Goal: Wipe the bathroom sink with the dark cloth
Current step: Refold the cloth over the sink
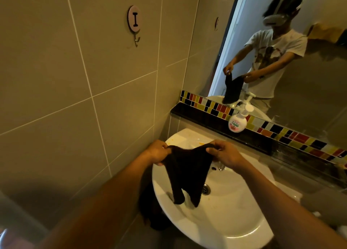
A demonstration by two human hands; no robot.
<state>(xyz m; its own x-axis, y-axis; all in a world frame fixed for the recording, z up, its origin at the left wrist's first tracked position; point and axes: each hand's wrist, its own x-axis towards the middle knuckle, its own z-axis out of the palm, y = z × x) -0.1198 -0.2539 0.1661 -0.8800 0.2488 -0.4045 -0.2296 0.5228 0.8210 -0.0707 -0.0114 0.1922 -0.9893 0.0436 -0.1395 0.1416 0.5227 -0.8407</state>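
Left hand (157,152), right hand (223,154) pinch dark cloth (185,171) — tips maybe touching sink (225,222).

Dim, with a warm yellow-green cast overall. The dark cloth (185,171) between the left hand (157,152) and right hand (223,153) reads flat black, no weave detail. Brightest area is the white sink (216,230) under both hands, with a soft sheen in the bowl and no hard glare. Forearms are underexposed. Heavy shadow on the tiled wall (56,79) below the left hand, beside the sink rim. The mirror (309,79) beyond the right hand is smeared and its reflection is soft. Wide-angle bend: grout lines and the mirror edge lean and bow. Whole frame is slightly soft. Corners nearest the camera are blurred, worst low right of the right hand.
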